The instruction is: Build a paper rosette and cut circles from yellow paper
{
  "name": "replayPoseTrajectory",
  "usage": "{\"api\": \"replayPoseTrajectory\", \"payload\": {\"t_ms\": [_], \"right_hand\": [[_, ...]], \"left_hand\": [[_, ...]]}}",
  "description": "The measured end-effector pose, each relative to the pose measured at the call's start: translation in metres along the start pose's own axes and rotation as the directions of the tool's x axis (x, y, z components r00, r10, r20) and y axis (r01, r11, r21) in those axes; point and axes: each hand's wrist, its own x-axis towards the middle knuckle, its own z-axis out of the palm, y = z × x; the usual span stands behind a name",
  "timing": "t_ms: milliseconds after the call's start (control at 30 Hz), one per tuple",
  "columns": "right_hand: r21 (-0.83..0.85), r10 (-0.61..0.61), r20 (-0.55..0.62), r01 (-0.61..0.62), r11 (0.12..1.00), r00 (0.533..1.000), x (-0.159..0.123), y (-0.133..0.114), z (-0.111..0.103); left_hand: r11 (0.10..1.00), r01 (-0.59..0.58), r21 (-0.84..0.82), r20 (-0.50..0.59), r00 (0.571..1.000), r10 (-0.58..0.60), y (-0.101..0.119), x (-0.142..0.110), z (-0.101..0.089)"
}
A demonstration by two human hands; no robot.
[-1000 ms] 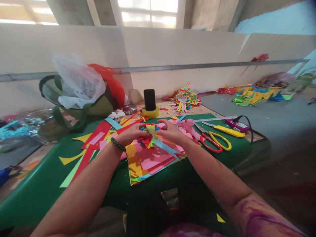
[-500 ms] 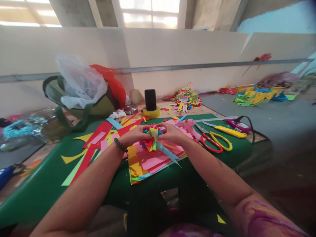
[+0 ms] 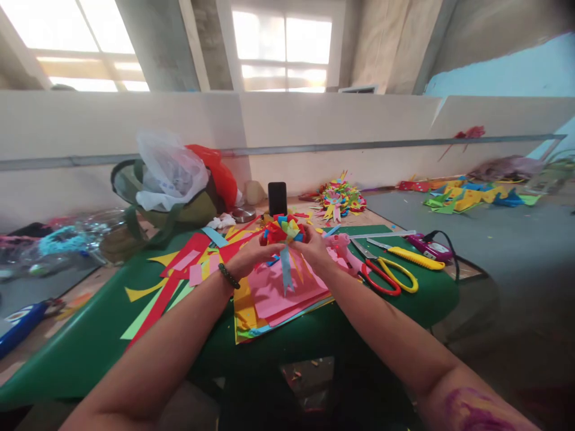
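Observation:
Between both hands I hold a paper flower [image 3: 284, 230] in red, blue, yellow and green, raised above the stacked paper. A light blue ribbon-like strip with a notched end [image 3: 286, 270] hangs down from it. My left hand [image 3: 251, 254], with a dark beaded bracelet at the wrist, grips the flower's left side. My right hand [image 3: 314, 246] pinches its right side. Under them lie pink paper sheets [image 3: 278, 296] over yellow and blue ones. Right of my right hand are a pink glue gun [image 3: 344, 246] and scissors [image 3: 386, 272] with red and yellow handles.
A yellow utility knife [image 3: 415, 257] and a purple device [image 3: 429, 246] lie at the right. Paper strips [image 3: 184, 263] spread over the green mat [image 3: 90, 335]. Behind stand a phone [image 3: 277, 199], finished paper flowers [image 3: 340, 197] and a bag [image 3: 166, 206] with plastic bags.
The flower has tilted and risen slightly in both hands, showing more of its petals. Its blue strip swung from pointing right to hanging straight down. My view has tipped upward.

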Motion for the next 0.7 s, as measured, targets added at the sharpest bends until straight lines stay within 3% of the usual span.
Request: {"api": "replayPoseTrajectory", "payload": {"t_ms": [167,333,533,700], "right_hand": [[-0.007,-0.031,0.032,0.031,0.999,0.999,-0.001,0.000,0.002],[0.002,-0.020,0.076,0.020,1.000,0.997,-0.002,-0.003,0.005],[0.042,0.029,0.075,-0.032,0.999,0.997,0.000,-0.002,0.007],[0.094,0.072,0.051,-0.077,0.993,0.996,0.003,-0.004,0.001]], "left_hand": [[0.981,-0.176,0.081,-0.201,0.961,0.189,0.001,0.002,0.002],[0.944,-0.255,0.209,-0.351,0.882,0.316,-0.004,0.007,-0.005],[0.954,-0.244,0.173,-0.390,0.873,0.293,-0.007,0.012,-0.007],[0.985,-0.170,0.021,-0.503,0.850,0.157,-0.003,0.014,-0.030]]}}
